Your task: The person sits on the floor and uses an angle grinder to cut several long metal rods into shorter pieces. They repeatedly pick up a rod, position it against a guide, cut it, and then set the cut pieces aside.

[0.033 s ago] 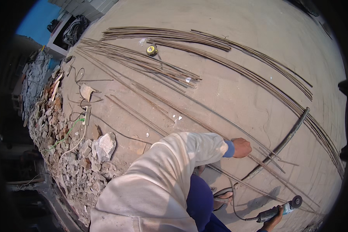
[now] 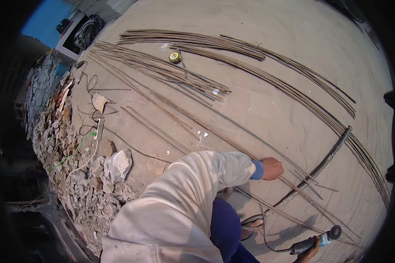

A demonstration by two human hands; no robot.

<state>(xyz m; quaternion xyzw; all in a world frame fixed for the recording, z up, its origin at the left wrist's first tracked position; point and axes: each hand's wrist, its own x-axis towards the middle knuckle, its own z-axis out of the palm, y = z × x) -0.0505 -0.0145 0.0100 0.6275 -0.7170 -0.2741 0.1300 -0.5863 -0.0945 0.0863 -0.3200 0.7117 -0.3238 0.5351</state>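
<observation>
My left hand (image 2: 272, 169), in a cream sleeve with a blue cuff, is closed around a long thin steel rod (image 2: 218, 134) just off or on the ground; which of the two I cannot tell. At the lower right, my right hand (image 2: 310, 252) grips a teal and black angle grinder (image 2: 309, 243). Its dark round disc (image 2: 335, 232) is near the far right ends of the rods. The grinder's black cord (image 2: 266, 236) loops back toward my foot. Beneath the rods, beyond my left hand, lies a thick dark curved bar (image 2: 324, 163).
Bundles of long rods (image 2: 267, 79) lie across the ground ahead, beside a yellow and black tape measure (image 2: 175, 57). On the left are broken rubble (image 2: 85, 195), a white power strip (image 2: 99, 129) and loose cables. My sandalled foot (image 2: 253, 225) is near the rods.
The view has shifted very slightly. Both hands keep their hold, and the grinder sits marginally lower in the picture.
</observation>
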